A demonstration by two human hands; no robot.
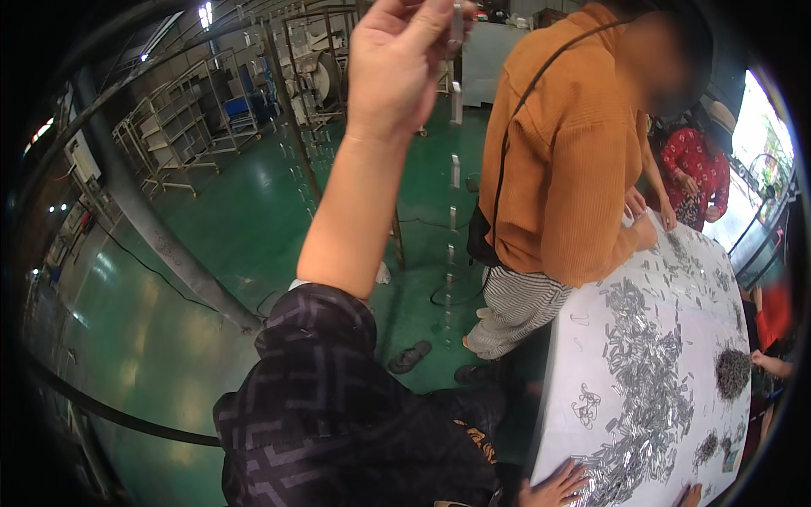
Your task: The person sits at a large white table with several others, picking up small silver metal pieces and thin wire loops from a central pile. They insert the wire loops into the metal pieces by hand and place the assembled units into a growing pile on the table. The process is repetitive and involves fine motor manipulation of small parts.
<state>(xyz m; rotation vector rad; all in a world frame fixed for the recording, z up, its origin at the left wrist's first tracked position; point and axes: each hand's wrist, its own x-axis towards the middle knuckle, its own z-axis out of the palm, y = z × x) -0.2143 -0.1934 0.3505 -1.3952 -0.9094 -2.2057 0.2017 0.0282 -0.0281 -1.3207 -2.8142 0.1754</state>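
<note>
My left hand point(397, 63) is raised at the top edge, its arm in a dark patterned sleeve. Thumb and fingers pinch a strand of small shiny metal pieces point(456, 169), which hangs down in a spaced line towards the floor. The fingertips are partly cut off by the upper edge. Low on the right, my right hand point(557, 486) lies with fingers apart on the white table, at the edge of a large spread of small metal pieces point(646, 380).
A person in an orange jacket point(566, 152) bends over the white table point(566, 406). Another in red point(697, 160) works beyond. A dark heap point(732, 374) and wire hooks point(585, 406) lie on the table. A slipper point(410, 357), a grey pole point(160, 220) and wheeled racks point(173, 135) stand around.
</note>
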